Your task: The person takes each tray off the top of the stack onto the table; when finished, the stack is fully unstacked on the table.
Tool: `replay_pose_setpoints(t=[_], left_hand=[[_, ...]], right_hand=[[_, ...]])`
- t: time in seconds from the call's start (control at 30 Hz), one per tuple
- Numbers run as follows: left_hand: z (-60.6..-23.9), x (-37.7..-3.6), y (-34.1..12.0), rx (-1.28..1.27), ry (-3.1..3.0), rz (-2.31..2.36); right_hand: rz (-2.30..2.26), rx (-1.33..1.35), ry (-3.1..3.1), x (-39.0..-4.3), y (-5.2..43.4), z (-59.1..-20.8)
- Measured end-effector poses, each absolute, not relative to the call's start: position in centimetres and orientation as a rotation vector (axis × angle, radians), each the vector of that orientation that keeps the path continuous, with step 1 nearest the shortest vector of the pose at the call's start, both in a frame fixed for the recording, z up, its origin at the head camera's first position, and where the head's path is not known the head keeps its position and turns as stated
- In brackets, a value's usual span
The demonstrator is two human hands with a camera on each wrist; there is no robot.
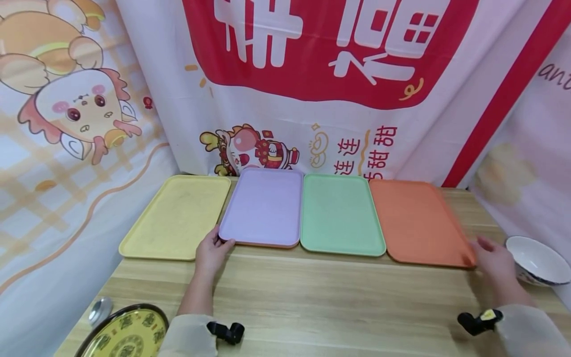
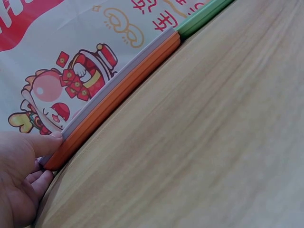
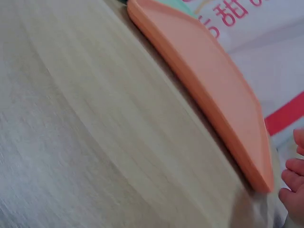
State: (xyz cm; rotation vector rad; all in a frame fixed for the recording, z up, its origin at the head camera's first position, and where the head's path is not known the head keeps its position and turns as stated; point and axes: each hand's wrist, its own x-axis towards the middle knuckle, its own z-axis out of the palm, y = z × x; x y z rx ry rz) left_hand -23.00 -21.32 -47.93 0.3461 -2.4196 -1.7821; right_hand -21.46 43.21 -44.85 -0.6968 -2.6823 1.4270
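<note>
Four coloured trays lie side by side: a yellow tray [image 1: 178, 218], a purple tray [image 1: 265, 208], a green tray [image 1: 341, 215] and an orange tray [image 1: 419, 223]. Under the purple one, a second orange tray [image 2: 118, 104] shows along its front edge in the left wrist view. My left hand [image 1: 211, 253] grips the near left corner of this stacked pair, thumb [image 2: 47, 142] on top and fingers lower down. Beside the near right corner of the right-hand orange tray is my right hand [image 1: 495, 260], blurred. The right wrist view shows its loosely bent fingers [image 3: 294, 173] apart from the tray.
A white bowl [image 1: 537, 258] stands at the right table edge, close to my right hand. At the lower left are a yellow patterned round plate with a dark rim [image 1: 134, 334] and a small silvery object [image 1: 100, 311]. Printed curtains [image 1: 312, 114] hang behind the wooden table [image 1: 339, 302].
</note>
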Motion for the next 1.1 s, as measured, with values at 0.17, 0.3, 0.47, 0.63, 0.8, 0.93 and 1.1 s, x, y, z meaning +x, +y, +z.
replay_pose_setpoints(t=[0.17, 0.3, 0.47, 0.63, 0.8, 0.93, 1.1], left_hand=[[-47.9, -22.9, -21.3, 0.351, -2.421, -1.778], [-47.9, -22.9, -21.4, 0.353, -2.425, -1.778], [-48.0, -22.9, -21.6, 0.347, -2.424, -1.782], [-48.1, -22.8, -21.6, 0.354, -2.425, -1.776], [-48.2, -22.8, -21.5, 0.35, -2.422, -1.769], [-48.2, -22.9, -21.5, 0.342, -2.42, -1.765], [-48.1, -22.9, -21.4, 0.341, -2.412, -1.78]], right_hand=[[1.343, -0.588, -2.737, -22.4, 41.4, -44.4], [1.341, -0.48, -2.733, -23.0, 38.4, -43.8], [1.356, -0.298, -2.696, -23.6, 33.2, -42.8], [1.483, -0.188, -2.687, -24.3, 28.3, -42.3], [1.579, -0.095, -2.669, -25.0, 23.9, -42.4], [1.66, -0.066, -2.654, -25.5, 21.0, -42.7], [1.73, -0.045, -2.638, -26.1, 17.8, -43.4]])
